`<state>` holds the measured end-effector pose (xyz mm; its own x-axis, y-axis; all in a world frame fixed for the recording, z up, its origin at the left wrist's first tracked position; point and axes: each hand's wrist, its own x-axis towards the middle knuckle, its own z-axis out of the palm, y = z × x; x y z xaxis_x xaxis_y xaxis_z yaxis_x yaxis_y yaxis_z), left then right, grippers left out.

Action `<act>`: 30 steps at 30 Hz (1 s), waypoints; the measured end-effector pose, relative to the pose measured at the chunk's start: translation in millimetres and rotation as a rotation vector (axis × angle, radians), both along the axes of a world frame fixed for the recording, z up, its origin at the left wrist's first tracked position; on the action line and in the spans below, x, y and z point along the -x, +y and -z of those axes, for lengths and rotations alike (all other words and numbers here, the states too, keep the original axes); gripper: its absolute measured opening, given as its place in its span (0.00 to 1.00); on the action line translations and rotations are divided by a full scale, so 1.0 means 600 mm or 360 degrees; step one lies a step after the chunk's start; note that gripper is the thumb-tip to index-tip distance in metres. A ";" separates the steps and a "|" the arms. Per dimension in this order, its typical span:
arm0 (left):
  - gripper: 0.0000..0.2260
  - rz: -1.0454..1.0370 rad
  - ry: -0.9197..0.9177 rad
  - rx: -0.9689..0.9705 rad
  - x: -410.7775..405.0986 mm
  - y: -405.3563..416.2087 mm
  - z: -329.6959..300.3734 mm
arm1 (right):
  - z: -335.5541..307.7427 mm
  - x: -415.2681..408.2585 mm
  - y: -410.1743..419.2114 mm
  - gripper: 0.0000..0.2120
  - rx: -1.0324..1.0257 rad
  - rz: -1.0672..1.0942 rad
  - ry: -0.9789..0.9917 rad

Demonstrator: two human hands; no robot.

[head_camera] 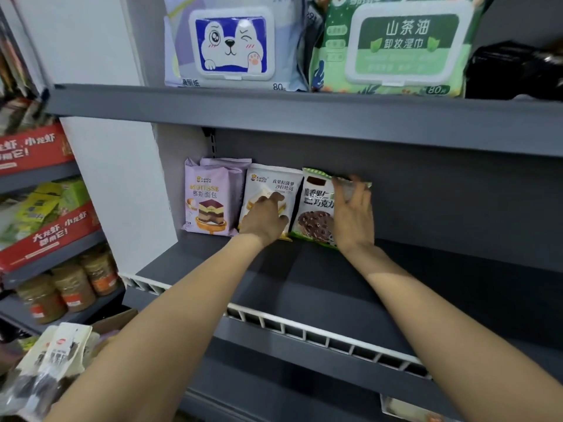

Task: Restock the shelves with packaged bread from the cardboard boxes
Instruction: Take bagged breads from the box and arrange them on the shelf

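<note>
Three bread packs stand upright at the back left of the grey middle shelf [396, 287]. A purple mousse bread pack [207, 199] is leftmost, with another purple pack behind it. A white sandwich bread pack [274, 184] stands in the middle. My left hand [265, 220] rests on its front, fingers spread. A green chocolate bread pack [313, 208] stands on the right. My right hand [353, 214] holds its right edge, with the thumb over the top corner.
Wet-wipe packs, blue [231, 44] and green [396, 47], fill the shelf above. A white slotted rail [304, 330] runs along the shelf's front edge. Jars [70, 287] and red boxes [48, 236] sit on shelves to the left. White snack bags [58, 351] lie at the lower left.
</note>
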<state>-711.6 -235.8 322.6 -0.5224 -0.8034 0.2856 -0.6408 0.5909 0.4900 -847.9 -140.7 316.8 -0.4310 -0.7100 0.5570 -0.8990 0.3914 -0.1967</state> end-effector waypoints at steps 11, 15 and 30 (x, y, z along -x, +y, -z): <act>0.10 -0.0521 0.0226 0.0260 -0.294 0.064 0.003 | -0.037 -0.306 -0.022 0.12 -0.0062 -0.0982 -0.0498; 0.09 -0.0845 0.0284 0.0185 -0.478 0.084 0.046 | 0.002 -0.480 -0.039 0.11 -0.0235 -0.1280 -0.0642; 0.11 -0.1665 -0.0013 -0.0802 -1.124 0.179 0.414 | 0.383 -1.126 -0.026 0.10 -0.1365 -0.1696 -0.0761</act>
